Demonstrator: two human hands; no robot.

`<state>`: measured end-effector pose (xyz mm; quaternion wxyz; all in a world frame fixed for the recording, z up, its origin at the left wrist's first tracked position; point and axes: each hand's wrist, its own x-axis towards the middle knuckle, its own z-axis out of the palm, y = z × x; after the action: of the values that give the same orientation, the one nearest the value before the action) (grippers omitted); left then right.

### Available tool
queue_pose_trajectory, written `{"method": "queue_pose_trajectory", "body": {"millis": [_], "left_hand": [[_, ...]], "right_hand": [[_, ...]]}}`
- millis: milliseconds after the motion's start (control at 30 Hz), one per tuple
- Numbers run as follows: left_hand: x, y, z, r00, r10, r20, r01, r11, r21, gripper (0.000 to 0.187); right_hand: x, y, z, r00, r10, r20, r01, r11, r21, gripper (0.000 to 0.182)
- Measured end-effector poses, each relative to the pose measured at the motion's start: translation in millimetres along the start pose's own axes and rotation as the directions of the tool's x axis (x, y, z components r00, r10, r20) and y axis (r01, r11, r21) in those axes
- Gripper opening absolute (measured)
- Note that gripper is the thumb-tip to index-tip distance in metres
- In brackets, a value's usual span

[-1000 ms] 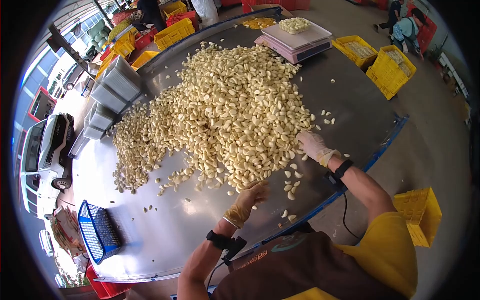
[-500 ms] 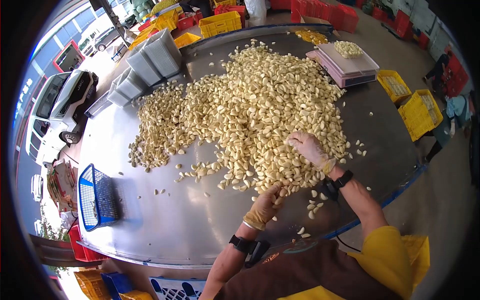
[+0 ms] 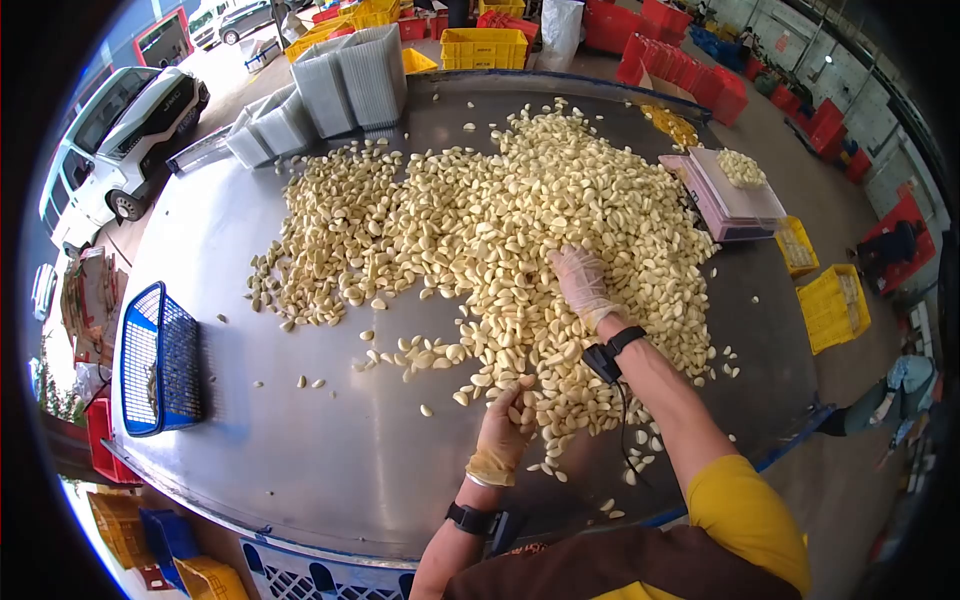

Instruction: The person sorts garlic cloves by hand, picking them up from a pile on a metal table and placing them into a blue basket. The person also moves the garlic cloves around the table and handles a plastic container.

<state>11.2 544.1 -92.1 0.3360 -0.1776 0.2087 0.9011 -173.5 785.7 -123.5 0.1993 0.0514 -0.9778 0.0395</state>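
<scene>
Steel table (image 3: 300, 440): garlic pile (image 3: 520, 230) runs near-to-far; both hands' fingers on cloves, grip prob. loose—can't tell.

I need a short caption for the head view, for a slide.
Gloved left hand and right hand in garlic cloves on a steel table.

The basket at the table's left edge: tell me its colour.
Blue: the wire basket, clearest in the head view.

The right hand (image 3: 583, 283) now lies deeper in the garlic cloves (image 3: 520, 230), nearer the middle of the heap than a second ago. The left hand (image 3: 500, 435) has moved from the worktop's (image 3: 300, 470) near edge into the heap's near fringe.
</scene>
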Motion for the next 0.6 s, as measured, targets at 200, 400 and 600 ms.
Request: {"method": "queue_pose_trajectory", "body": {"millis": [200,400,600], "left_hand": [[-6.7,-0.4,14.9,0.997,0.040,-0.062,-0.019,0.952,0.306,0.033],[-1.9,-23.5,-0.9,1.000,-0.021,0.015,0.015,0.942,0.335,0.034],[-6.6,-15.2,13.7,1.000,0.023,0.014,-0.027,0.869,0.495,0.025]], "right_hand": [[-58.0,-40.7,-77.1,0.990,-0.108,0.088,0.031,0.787,0.617,0.011],[-160.6,-91.7,-139.2,0.944,-0.227,0.240,0.007,0.742,0.671,0.020],[-149.4,-72.2,-159.5,0.967,-0.078,0.244,-0.174,0.497,0.850,0.030]]}}
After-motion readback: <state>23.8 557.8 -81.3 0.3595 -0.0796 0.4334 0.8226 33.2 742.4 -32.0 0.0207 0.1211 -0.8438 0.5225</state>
